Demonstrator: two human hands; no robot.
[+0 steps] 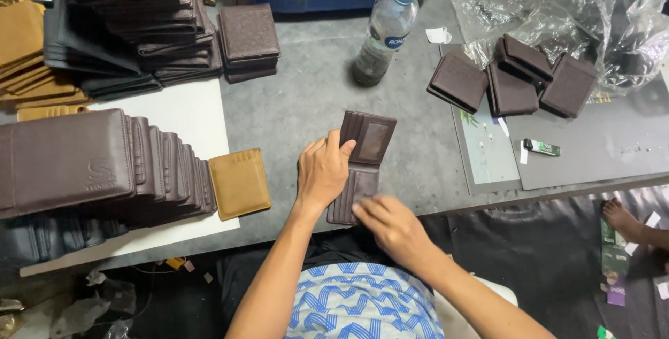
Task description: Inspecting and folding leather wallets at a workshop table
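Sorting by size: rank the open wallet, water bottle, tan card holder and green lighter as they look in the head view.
1. Open wallet and water bottle: look alike, unranked.
2. Tan card holder.
3. Green lighter.

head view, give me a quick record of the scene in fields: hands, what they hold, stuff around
left hand: grips open brown wallet, thumb on its upper flap
right hand: fingers flat on the wallet's lower half
surface: grey table
left of hands: tan card holder, row of brown wallets
behind: water bottle
right: pile of closed brown wallets, clear plastic wrap
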